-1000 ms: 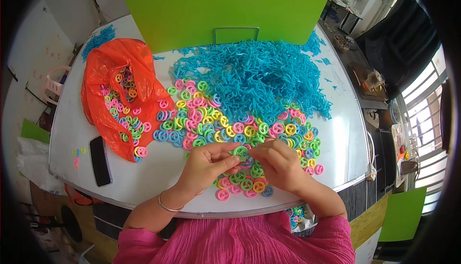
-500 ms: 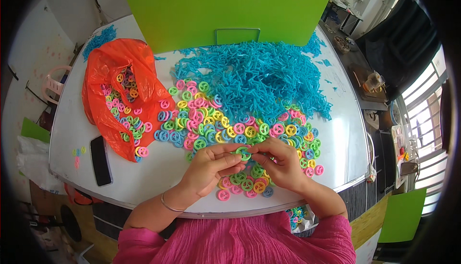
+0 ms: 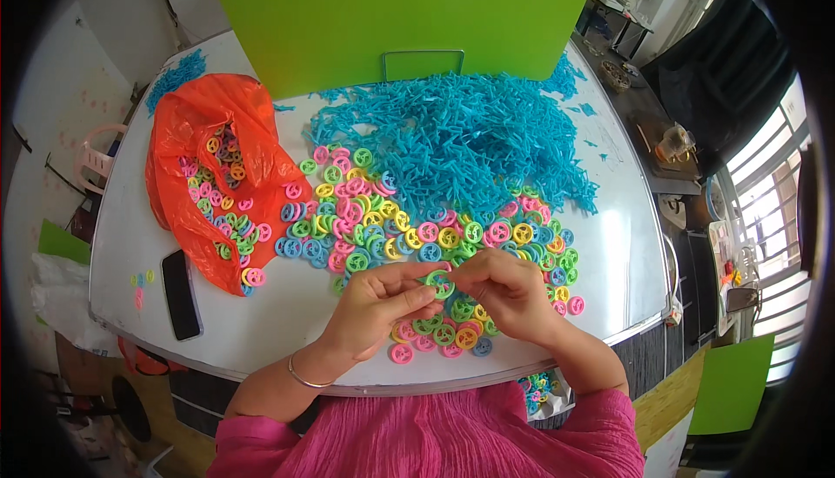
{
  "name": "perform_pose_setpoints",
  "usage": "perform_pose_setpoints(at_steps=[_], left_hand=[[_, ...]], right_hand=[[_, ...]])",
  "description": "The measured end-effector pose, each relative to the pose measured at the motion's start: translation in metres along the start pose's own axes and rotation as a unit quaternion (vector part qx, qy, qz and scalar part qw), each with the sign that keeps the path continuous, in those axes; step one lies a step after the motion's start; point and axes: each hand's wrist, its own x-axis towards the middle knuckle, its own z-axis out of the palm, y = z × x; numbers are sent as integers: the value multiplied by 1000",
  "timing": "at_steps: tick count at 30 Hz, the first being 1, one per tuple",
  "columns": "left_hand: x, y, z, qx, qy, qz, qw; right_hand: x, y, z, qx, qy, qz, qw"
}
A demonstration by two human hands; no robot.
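White and glossy, the worktop (image 3: 287, 321) fills the view below a bright green upright panel (image 3: 400, 17), with window bars at the far right. Both hands meet just in front of the person's chest: the left hand (image 3: 378, 308) and the right hand (image 3: 504, 291) each pinch an edge of one small green ring (image 3: 439, 283), fingertips closed on it from either side. By the look of it the step in hand is working on this single ring, perhaps fitting or checking it; any next move would call for a fine fingertip grip, as the piece is small and thin.

Under and beyond the hands lies a loose spread of coloured rings (image 3: 409, 226), pink, yellow, green and blue, flat moulded plastic discs with spokes inside. Further out from the hands sits a heap of blue plastic sticks (image 3: 461, 143), thin and tangled. Out past the left hand, a crumpled orange plastic bag (image 3: 187, 143) lies open with more rings inside, and a dark phone (image 3: 181, 294) lies flat nearer the edge. A thin bangle (image 3: 306, 380) circles the left wrist.
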Motion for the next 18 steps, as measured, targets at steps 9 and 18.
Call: perform_pose_setpoints(at_steps=[9,18], left_hand=[[2,-1,-14,-58,-39,-55,996],[4,-1,-11,-57,-25,-95,994]], right_hand=[[2,-3,-1,-65,-13,-43,997],[4,-4,-12,-39,-74,4,996]])
